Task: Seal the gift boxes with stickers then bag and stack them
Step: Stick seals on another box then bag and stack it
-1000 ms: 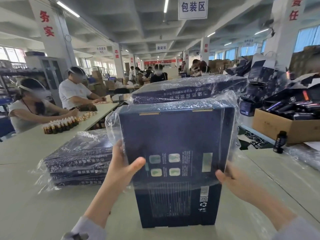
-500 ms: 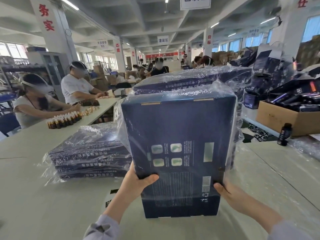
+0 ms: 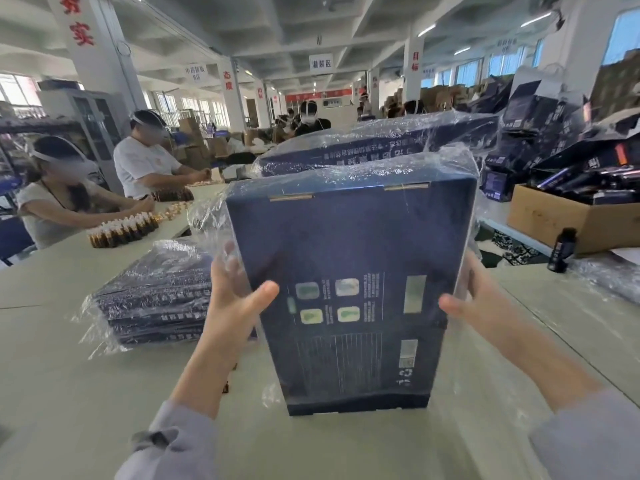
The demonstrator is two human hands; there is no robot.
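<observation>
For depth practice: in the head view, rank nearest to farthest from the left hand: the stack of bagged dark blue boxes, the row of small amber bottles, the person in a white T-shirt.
1. Stack of bagged dark blue boxes: just left of the left hand.
2. Row of small amber bottles: farther back, left.
3. Person in a white T-shirt: farthest back.

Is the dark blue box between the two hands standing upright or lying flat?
Upright. The box stands on its short end on the table; the left hand and right hand hold its sides.
</observation>
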